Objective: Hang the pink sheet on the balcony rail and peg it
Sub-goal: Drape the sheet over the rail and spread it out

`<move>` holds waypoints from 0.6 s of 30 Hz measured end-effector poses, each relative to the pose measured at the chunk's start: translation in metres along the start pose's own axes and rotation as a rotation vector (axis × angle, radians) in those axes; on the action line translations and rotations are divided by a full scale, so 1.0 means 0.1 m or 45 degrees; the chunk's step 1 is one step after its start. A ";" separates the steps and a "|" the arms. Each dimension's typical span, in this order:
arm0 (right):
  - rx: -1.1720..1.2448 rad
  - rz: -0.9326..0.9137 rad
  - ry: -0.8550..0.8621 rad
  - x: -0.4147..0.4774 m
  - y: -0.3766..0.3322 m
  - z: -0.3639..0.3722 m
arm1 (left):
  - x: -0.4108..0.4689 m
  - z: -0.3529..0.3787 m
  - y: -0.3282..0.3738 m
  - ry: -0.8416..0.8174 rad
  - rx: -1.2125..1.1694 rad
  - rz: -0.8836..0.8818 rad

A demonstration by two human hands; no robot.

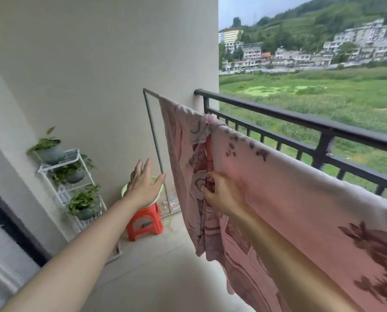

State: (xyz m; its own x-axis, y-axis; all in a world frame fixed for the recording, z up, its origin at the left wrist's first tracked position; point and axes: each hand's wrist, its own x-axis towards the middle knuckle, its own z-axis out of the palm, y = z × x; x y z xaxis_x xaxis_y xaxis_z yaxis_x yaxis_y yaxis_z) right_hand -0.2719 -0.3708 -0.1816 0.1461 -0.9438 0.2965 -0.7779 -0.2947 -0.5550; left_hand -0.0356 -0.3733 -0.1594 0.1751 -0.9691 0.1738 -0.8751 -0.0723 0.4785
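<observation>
Pink sheet (300, 199) hangs over the grey rack (153, 131), just inside the balcony rail (300, 119).
Your right grip (221, 194) pinches a hanging fold of it; your left grip (143, 185) is released, fingers straight, above the red stool (146, 221). 1 pink peg (209, 119) on top.

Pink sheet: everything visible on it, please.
The pink sheet is thin cloth, pale pink with darker maroon prints. It hangs draped over a grey rack bar beside the black balcony railing, bunched into a vertical fold under an apparent pink peg. The right hand pinches that fold; the left hand is apart.
</observation>
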 end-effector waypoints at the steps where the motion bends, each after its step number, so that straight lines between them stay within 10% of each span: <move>1: 0.016 -0.022 -0.001 0.18 -0.05 0.09 | 0.15 0.01 -0.09 -0.002 -0.008 0.000; 12: -0.538 -0.449 0.432 2.29 -0.83 0.53 | 2.46 0.28 -0.96 -0.071 -0.323 0.036; 18: -0.834 -0.035 0.403 3.39 -1.22 0.78 | 3.87 0.26 -1.13 -0.198 -0.546 0.197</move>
State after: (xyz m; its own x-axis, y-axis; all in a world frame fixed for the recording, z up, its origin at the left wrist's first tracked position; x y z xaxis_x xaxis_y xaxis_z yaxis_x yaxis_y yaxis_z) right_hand -0.0796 -0.6667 -0.0744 0.0641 -0.8197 0.5692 -0.9973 -0.0739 0.0060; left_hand 0.1195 -0.7460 -0.1682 -0.0410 -0.9869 0.1557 -0.6150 0.1478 0.7745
